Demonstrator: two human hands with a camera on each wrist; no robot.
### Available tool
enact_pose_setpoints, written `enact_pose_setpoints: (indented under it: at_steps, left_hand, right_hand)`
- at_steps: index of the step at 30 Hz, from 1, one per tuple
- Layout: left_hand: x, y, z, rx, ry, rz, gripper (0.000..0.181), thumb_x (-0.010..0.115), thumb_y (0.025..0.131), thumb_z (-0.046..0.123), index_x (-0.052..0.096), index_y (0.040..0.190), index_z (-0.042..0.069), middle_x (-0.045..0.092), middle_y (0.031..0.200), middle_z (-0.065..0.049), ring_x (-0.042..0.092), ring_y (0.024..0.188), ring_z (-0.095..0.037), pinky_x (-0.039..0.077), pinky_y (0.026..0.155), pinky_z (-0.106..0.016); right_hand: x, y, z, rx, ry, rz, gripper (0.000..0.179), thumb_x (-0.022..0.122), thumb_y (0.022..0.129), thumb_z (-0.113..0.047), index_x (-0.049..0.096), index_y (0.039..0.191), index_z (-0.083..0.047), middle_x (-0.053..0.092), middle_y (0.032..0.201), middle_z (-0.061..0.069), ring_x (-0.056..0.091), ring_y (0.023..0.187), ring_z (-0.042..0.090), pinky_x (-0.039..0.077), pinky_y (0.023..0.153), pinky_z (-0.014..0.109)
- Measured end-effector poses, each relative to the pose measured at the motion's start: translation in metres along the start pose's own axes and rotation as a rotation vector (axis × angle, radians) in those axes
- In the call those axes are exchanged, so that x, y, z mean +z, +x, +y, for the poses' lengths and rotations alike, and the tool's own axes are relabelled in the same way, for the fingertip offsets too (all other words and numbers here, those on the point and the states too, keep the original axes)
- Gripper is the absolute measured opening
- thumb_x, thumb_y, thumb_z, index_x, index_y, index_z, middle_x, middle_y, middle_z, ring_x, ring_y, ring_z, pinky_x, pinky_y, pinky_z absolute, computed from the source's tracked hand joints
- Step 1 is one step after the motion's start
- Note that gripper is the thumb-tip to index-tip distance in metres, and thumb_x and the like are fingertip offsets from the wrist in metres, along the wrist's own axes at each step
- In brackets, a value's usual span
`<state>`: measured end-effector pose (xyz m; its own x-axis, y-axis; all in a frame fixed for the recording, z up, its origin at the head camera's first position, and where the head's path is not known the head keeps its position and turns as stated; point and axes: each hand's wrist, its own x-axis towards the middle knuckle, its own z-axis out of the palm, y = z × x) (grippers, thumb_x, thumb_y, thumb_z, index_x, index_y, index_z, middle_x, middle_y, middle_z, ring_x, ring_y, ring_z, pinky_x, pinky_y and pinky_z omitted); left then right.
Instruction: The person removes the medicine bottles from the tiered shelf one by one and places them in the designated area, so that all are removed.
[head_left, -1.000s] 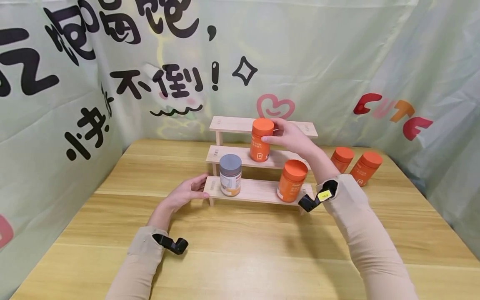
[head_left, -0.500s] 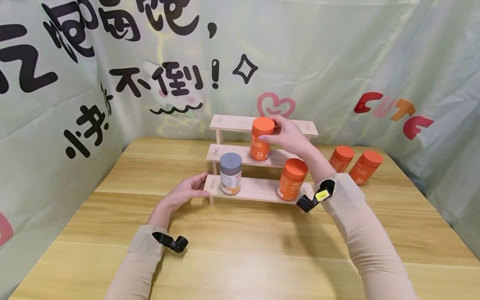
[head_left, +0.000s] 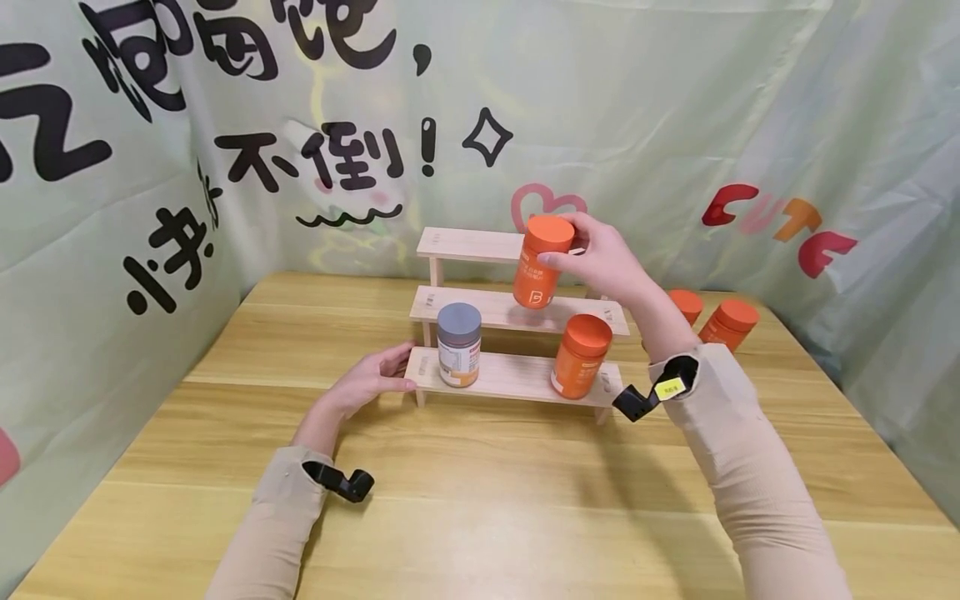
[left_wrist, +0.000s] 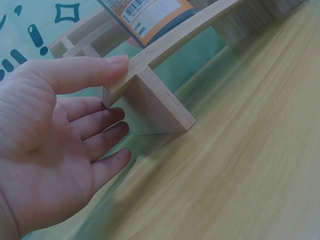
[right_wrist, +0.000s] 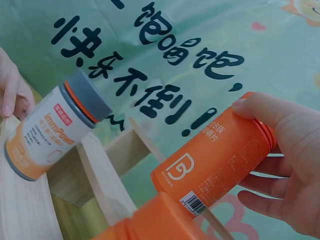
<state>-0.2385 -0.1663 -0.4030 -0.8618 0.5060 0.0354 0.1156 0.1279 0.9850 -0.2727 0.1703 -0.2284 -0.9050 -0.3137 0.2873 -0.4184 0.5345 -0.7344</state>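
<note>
My right hand grips an orange pill bottle near its lid. The bottle is tilted slightly in front of the middle and top steps of a wooden three-step display rack. In the right wrist view, the bottle's white B logo and barcode show. My left hand holds the left end of the lowest step, thumb on top and the other fingers at its end and below. On that step stand a grey-lidded bottle at the left and another orange bottle at the right.
Two more orange bottles, one at the far right and one partly behind my right forearm, stand on the wooden table. A pale printed curtain hangs behind and along the sides.
The orange bottle in my right hand has risen from the middle step and shifted right, now leaning a little. My left hand stays at the rack's end.
</note>
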Motion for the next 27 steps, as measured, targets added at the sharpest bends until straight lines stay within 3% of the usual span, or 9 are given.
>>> enact_pose_setpoints:
  at_steps: [18,27]
  left_hand:
    - [0.000,0.001,-0.002,-0.008,0.001,0.001,0.082,0.065,0.083,0.006,0.013,0.144,-0.009,0.017,0.149,-0.026,0.020,0.135,-0.038,0.017,0.111,-0.046]
    - [0.000,0.001,-0.003,-0.003,0.004,0.003,0.081,0.064,0.083,0.006,0.012,0.144,-0.010,0.016,0.149,-0.027,0.020,0.135,-0.039,0.016,0.111,-0.046]
  right_hand:
    - [-0.054,-0.031,0.021,0.094,-0.008,0.103,0.055,0.064,0.087,-0.027,0.044,0.134,-0.007,0.054,0.119,0.008,0.054,0.099,0.015,0.047,0.083,0.029]
    - [-0.084,-0.056,0.038,0.148,-0.090,0.159,0.057,0.064,0.087,-0.031,0.042,0.135,-0.007,0.055,0.114,0.002,0.054,0.092,0.005,0.044,0.077,0.017]
